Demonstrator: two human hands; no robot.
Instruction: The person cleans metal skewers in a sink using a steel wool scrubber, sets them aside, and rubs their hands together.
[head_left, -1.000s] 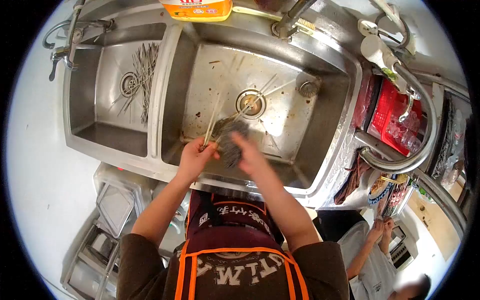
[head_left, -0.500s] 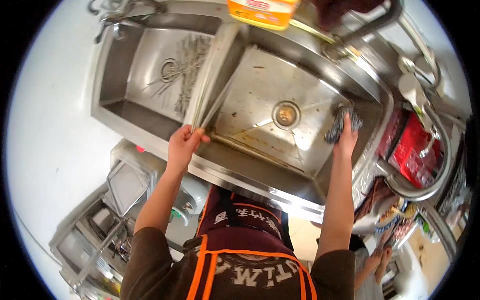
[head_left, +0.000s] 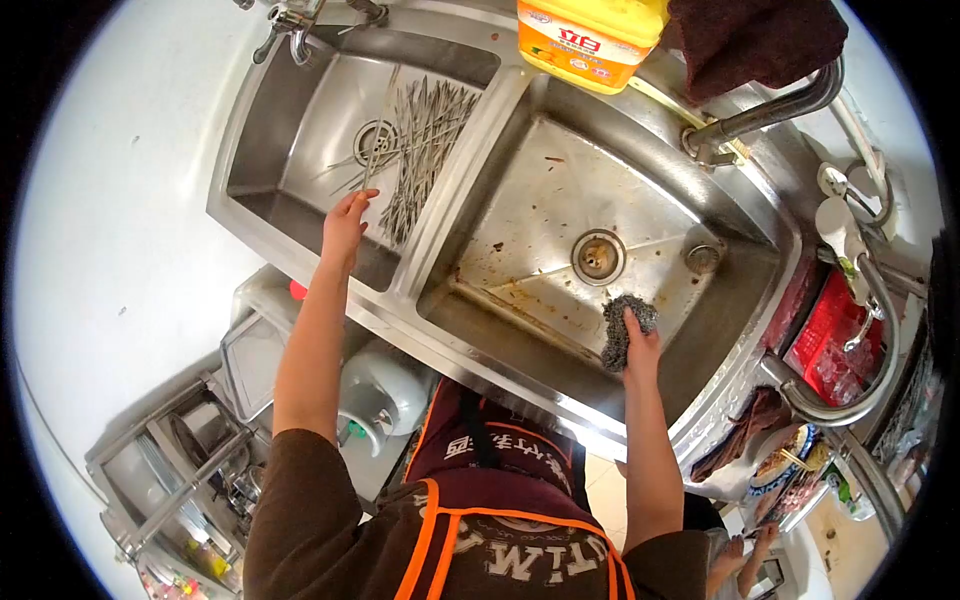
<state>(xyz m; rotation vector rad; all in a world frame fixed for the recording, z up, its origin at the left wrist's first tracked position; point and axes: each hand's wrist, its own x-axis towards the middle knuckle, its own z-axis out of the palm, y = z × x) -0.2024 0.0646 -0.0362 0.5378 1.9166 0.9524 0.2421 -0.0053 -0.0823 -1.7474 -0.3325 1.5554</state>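
My left hand [head_left: 346, 228] is over the near side of the left sink basin [head_left: 262, 165], fingers pinched on one or more thin metal skewers [head_left: 384, 120] that point away from me. A loose pile of similar skewers [head_left: 432, 150] lies on that basin's floor, beside and partly over its drain. My right hand [head_left: 642, 345] is closed around a grey steel wool scourer [head_left: 628, 325], held low in the right sink basin [head_left: 520, 215]. Brown food bits are scattered on that basin's floor, around its drain [head_left: 598, 257].
A yellow detergent bottle [head_left: 590, 45] and a dark cloth [head_left: 755, 40] are at the sink's back edge. A faucet [head_left: 765, 115] reaches in from the back right. At right are a red basket [head_left: 835, 335] and another person's hands [head_left: 745, 558]. A rack [head_left: 185, 470] stands lower left.
My left hand has moved from the divider into the left basin with the skewers. My right hand has drawn the scourer closer to me and leftward. The view has shifted slightly.
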